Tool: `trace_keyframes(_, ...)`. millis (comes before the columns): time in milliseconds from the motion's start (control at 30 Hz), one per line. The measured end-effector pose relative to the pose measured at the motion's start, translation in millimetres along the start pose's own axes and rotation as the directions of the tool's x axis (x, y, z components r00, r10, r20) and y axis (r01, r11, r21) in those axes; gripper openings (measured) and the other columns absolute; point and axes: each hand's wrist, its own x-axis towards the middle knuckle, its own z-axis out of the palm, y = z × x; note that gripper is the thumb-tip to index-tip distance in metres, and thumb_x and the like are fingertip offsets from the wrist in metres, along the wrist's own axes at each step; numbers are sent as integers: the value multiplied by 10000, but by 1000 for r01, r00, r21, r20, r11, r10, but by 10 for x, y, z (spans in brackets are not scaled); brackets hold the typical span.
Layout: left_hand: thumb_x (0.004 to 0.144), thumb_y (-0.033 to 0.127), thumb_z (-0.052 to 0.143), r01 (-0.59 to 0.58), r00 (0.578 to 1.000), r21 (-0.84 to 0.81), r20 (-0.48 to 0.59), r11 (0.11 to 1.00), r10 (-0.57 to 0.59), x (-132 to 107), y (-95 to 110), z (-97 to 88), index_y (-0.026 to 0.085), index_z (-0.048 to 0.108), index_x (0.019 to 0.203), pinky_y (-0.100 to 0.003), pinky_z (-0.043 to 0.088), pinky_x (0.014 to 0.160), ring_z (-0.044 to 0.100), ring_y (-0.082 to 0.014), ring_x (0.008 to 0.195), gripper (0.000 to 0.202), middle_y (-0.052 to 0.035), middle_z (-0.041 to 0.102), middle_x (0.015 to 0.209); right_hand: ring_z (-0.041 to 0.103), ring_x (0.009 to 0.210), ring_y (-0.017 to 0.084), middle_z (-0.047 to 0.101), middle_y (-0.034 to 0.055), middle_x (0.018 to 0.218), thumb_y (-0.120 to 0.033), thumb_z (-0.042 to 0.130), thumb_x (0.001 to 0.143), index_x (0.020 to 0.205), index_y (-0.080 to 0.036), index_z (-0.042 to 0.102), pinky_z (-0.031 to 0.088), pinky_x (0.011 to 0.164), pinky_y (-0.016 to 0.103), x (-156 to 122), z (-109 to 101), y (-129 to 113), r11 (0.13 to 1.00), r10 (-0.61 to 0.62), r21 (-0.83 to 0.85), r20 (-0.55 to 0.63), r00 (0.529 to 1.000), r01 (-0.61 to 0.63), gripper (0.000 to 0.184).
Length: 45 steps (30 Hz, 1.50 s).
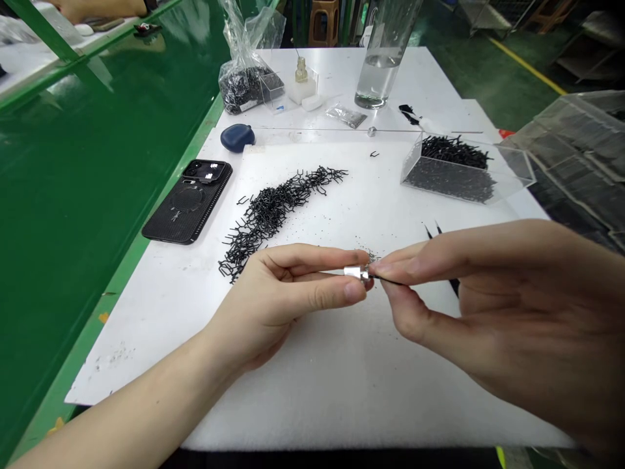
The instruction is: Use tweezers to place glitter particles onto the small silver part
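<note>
Your left hand (278,293) pinches a small silver metal piece (352,273) between thumb and fingers, above the white work surface (342,384), and that piece is the centre of the clock here. At 3 o'clock your right hand (493,299) has its thumb and fingertips closed on a thin black piece (388,280), right at the silver piece's end; whether the one goes inside the other, you cannot tell, as your fingertips cover the join. Toward 10 o'clock you have a long, loose heap of short bent black bits (271,207), with a black phone (188,203) beyond it, lying near the surface's edge. Between 10 and 11 sits a dark blue rounded case (237,137), and at 11 a clear plastic bag (247,85) of black contents. A small bottle (301,70) stands just before 12. At 12 you see one stray bent bit (374,154) and, well beyond it, a tall clear vessel (381,75) partly filled with liquid. Between 1 and 2 rests a clear box (508,170) with many black pieces inside. At 2, two dark pointed tips (438,228) show past your right hand.
</note>
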Motion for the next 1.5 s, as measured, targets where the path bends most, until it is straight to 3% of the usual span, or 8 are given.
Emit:
trace_keyframes(167,751,169,906,4,1000,17,13,1000,-4,10,1,1,277,848,839,-204,620,922,791,-158,976,151,37,842,946,768,777,140,792,-58,880,-248,786,827,912,-283,661,646,723,286,27,13,24,995,-11,101,22,1000,9,154)
trace_keyframes(300,779,164,881,16,999,32,44,999,-18,11,-5,-21,285,852,838,-176,604,908,787,-124,920,137,38,841,942,762,766,149,784,-54,862,-214,809,798,893,-276,665,648,709,302,64,23,60,979,-18,203,45,999,9,184)
trace_keyframes(533,734,161,908,35,999,38,11,999,-35,-16,5,-26,264,853,797,-173,614,851,779,-112,803,133,27,840,876,743,701,200,780,2,796,58,758,649,864,-214,704,591,520,342,105,14,122,930,-91,362,71,993,60,351)
trace_keyframes(767,736,146,904,33,999,39,25,999,-34,-16,-10,-33,283,852,808,-177,618,869,784,-116,846,163,43,840,894,733,690,205,754,-37,765,25,756,663,854,-255,697,660,639,398,71,40,171,927,-108,366,51,993,83,344)
trace_keyframes(1067,813,112,841,-2,998,31,64,1000,0,-8,-14,-15,288,849,833,-159,611,885,781,-90,850,178,69,839,921,744,702,204,766,-28,791,42,759,672,876,-249,697,651,607,378,88,52,210,919,-157,375,72,985,119,360)
trace_keyframes(1500,803,144,861,-9,998,38,70,999,7,-3,1,-15,286,850,836,-152,601,883,776,-90,873,146,58,840,925,757,718,203,783,-17,817,34,776,678,873,-226,702,671,636,384,84,81,251,907,-183,391,31,983,157,333)
